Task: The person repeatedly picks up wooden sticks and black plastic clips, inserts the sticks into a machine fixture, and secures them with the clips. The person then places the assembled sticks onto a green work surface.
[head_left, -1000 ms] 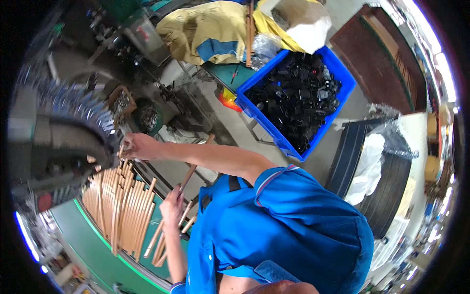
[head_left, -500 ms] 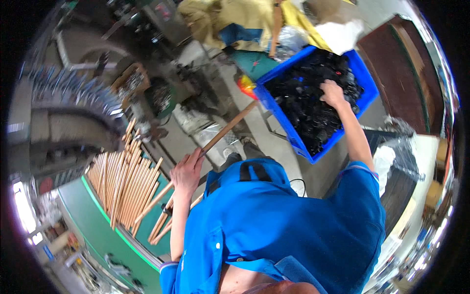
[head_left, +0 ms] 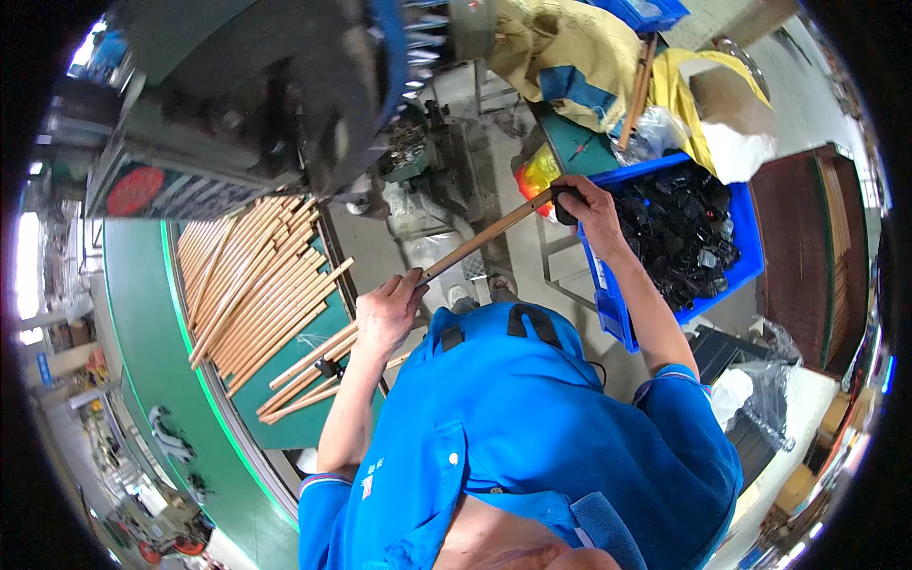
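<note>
My left hand (head_left: 388, 312) is closed around a light wooden stick (head_left: 486, 235), which slants up to the right in front of my body. At the stick's far end my right hand (head_left: 593, 215) grips a small black plastic piece (head_left: 565, 203). That piece meets the stick's tip; whether it sits over the end or only touches it, I cannot tell. To the right stands a blue crate (head_left: 750, 228) full of loose black plastic pieces (head_left: 679, 233). A pile of similar wooden sticks (head_left: 261, 285) lies on the green table at left, one with a black piece (head_left: 328, 368) on it.
A green table (head_left: 142, 313) with a raised edge runs along the left. Dark machinery (head_left: 256, 104) looms at upper left. Yellow sacks (head_left: 579, 57) lie beyond the crate, beside a red and yellow bag (head_left: 538, 180). A brown board-sided box (head_left: 803, 256) stands at far right.
My right hand has come out of the crate, moved left to the stick's far end, and now holds a black plastic piece. My left hand still holds the stick. The view has shifted.
</note>
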Available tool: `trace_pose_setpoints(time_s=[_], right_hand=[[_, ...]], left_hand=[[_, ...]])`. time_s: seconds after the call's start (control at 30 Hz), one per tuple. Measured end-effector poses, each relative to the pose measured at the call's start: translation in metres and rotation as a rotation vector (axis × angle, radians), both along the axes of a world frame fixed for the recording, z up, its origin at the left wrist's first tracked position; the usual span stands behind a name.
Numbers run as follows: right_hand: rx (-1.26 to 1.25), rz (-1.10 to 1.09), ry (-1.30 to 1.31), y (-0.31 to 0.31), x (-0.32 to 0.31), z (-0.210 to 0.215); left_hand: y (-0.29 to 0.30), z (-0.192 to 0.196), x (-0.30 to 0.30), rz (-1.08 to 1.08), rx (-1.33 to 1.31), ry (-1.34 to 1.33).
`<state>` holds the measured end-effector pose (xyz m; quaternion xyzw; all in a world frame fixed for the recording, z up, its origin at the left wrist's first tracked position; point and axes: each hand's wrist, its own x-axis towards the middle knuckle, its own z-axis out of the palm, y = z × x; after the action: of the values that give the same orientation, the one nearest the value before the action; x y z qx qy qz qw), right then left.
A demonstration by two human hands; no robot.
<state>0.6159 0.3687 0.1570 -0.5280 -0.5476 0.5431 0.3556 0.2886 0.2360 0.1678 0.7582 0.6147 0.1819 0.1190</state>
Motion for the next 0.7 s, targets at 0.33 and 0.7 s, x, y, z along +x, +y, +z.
trace_pose_setpoints(time_s=[0.33,0.7], right_hand=[[-0.019,0.946,-0.289,0.016,-0.046,-0.013],[0.264,1.188,-0.458,0.016,-0.208,0.067]], left_hand=[[-0.003,-0.001,-0.056,-0.168,-0.036,0.067],[0.012,0.033,-0.063,-0.063,0.087,0.149]])
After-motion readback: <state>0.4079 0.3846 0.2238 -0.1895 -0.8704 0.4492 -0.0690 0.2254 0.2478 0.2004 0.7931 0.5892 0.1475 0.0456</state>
